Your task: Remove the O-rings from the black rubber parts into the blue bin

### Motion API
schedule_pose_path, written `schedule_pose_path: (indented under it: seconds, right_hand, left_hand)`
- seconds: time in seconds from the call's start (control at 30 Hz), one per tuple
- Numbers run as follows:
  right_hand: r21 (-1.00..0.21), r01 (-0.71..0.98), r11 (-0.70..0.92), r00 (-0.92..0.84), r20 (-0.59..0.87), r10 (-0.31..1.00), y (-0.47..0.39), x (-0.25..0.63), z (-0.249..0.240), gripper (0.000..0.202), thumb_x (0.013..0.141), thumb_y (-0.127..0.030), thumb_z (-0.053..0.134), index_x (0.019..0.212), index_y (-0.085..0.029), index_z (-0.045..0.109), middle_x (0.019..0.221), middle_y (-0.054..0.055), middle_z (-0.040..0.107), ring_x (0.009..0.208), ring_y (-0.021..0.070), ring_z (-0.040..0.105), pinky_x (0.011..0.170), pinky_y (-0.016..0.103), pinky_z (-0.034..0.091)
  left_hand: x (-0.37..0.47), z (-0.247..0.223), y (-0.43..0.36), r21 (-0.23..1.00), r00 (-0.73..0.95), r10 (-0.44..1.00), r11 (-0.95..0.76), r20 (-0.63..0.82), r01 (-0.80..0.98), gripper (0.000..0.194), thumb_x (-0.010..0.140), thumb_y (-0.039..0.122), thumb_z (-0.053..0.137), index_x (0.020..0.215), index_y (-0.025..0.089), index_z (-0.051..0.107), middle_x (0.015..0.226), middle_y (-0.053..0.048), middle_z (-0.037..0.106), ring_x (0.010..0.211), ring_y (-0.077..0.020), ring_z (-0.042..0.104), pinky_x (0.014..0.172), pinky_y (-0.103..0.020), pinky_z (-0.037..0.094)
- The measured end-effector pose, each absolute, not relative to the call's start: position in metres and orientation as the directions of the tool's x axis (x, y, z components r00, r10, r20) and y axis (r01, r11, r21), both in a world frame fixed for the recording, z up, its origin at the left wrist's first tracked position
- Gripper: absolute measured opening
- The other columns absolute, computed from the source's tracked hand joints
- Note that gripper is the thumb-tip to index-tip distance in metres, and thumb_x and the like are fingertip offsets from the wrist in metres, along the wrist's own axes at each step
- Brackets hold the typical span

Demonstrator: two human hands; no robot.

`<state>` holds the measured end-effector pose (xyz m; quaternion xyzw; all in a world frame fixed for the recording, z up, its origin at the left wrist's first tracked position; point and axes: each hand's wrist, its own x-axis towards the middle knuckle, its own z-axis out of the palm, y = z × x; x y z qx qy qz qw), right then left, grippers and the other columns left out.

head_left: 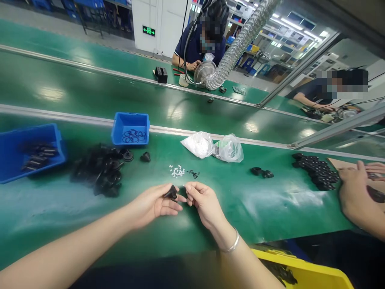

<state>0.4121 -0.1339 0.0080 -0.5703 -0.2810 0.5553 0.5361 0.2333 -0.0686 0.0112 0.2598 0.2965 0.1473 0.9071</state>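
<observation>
My left hand (164, 202) holds a small black plastic part (171, 192) between thumb and fingers, its other fingers loosely extended. Close beside it, my right hand (200, 200) pinches its thumb and forefinger together; a tiny pale speck shows at the tips, too small to name. Just beyond both hands lie a scatter of small white pieces (178, 171) and a few tiny black pieces (194, 174). A single black part (145, 157) rests farther left, near a heap of black parts (102, 168).
Blue bins stand left, one with black rings (134, 136), one with dark cylinders (39, 156). Two plastic bags (198, 144) lie at the back. Black parts (315, 170) and a co-worker's hands (357, 188) are right. A yellow bin (313, 267) sits below the table edge.
</observation>
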Motion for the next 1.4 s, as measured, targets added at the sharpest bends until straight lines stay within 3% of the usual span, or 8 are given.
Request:
schedule_pose_path:
  seconds: [0.23,0.37,0.5,0.8,1.0,1.13,1.23,1.4]
  right_hand:
    - [-0.972,0.231,-0.034,0.241,0.023,0.97,-0.147,0.397,0.011,0.015,0.092,-0.029,0.063,0.084,-0.018,0.068,0.076,0.0,0.058,0.058,0.0097,0.052,0.056,0.024,0.043]
    - [-0.725,0.645,0.241,0.07,0.369,0.927,-0.151,0.39,0.005,0.01,0.097,-0.017,0.055,0.093,-0.017,0.065,0.082,0.005,0.062,0.076,0.0162,0.059,0.068,0.028,0.049]
    - [-0.44,0.836,0.326,-0.091,0.475,0.875,-0.153,0.389,-0.003,0.01,0.097,-0.011,0.052,0.1,-0.015,0.061,0.084,0.008,0.062,0.078,0.0189,0.058,0.069,0.031,0.051]
    - [-0.167,0.893,0.417,-0.303,0.462,0.834,-0.154,0.391,0.0,0.014,0.095,-0.008,0.053,0.107,-0.01,0.061,0.084,0.011,0.063,0.073,0.0208,0.056,0.063,0.034,0.051]
    - [-0.258,0.881,0.397,-0.256,0.445,0.858,-0.154,0.387,0.0,0.016,0.096,-0.007,0.051,0.107,-0.011,0.063,0.083,0.009,0.064,0.073,0.0196,0.057,0.064,0.033,0.051]
    - [-0.42,0.819,0.39,-0.21,0.414,0.886,-0.152,0.399,0.006,0.017,0.097,-0.011,0.051,0.106,-0.017,0.064,0.089,0.007,0.067,0.08,0.0181,0.061,0.072,0.031,0.053]
    - [-0.532,0.821,0.209,0.046,0.426,0.903,-0.148,0.425,0.008,0.013,0.097,-0.016,0.053,0.093,-0.018,0.065,0.084,0.005,0.067,0.078,0.0168,0.063,0.073,0.03,0.053]
    - [-0.452,0.891,-0.046,0.219,0.338,0.916,-0.139,0.458,-0.007,0.016,0.097,-0.024,0.054,0.09,-0.016,0.066,0.08,0.007,0.065,0.075,0.0194,0.063,0.069,0.032,0.053]
  left_hand:
    - [0.236,-0.007,-0.074,0.92,0.738,0.623,0.393,-0.259,-0.009,0.034,0.082,0.026,0.069,0.11,0.017,0.051,0.085,-0.001,0.064,0.072,-0.0176,0.07,0.072,-0.033,0.057]
    - [0.233,-0.011,-0.078,0.98,0.707,0.678,0.13,-0.2,0.152,0.034,0.083,0.025,0.061,0.116,0.019,0.055,0.101,-0.006,0.063,0.084,-0.0194,0.067,0.079,-0.036,0.057]
    - [0.23,-0.004,-0.079,0.947,0.7,0.698,-0.103,-0.149,0.304,0.04,0.084,0.019,0.053,0.124,0.018,0.056,0.11,-0.009,0.061,0.084,-0.0191,0.065,0.077,-0.035,0.057]
    - [0.227,-0.011,-0.082,0.897,0.732,0.68,-0.296,-0.044,0.329,0.045,0.087,0.018,0.045,0.131,0.016,0.053,0.129,-0.013,0.06,0.117,-0.0254,0.06,0.095,-0.04,0.055]
    - [0.225,-0.014,-0.08,0.878,0.76,0.649,-0.372,0.015,0.301,0.043,0.09,0.02,0.043,0.131,0.017,0.053,0.132,-0.012,0.061,0.123,-0.0245,0.058,0.106,-0.042,0.048]
    - [0.227,-0.01,-0.079,0.918,0.749,0.659,-0.253,-0.069,0.307,0.04,0.089,0.026,0.049,0.127,0.019,0.057,0.125,-0.012,0.064,0.109,-0.0247,0.066,0.094,-0.038,0.056]
    - [0.229,-0.007,-0.081,0.956,0.73,0.666,-0.09,-0.151,0.28,0.038,0.089,0.036,0.053,0.124,0.021,0.058,0.123,-0.011,0.065,0.104,-0.024,0.069,0.091,-0.034,0.058]
    - [0.23,-0.009,-0.082,0.97,0.742,0.632,0.068,-0.224,0.235,0.041,0.088,0.043,0.053,0.125,0.024,0.055,0.128,-0.01,0.061,0.107,-0.0255,0.069,0.099,-0.037,0.054]
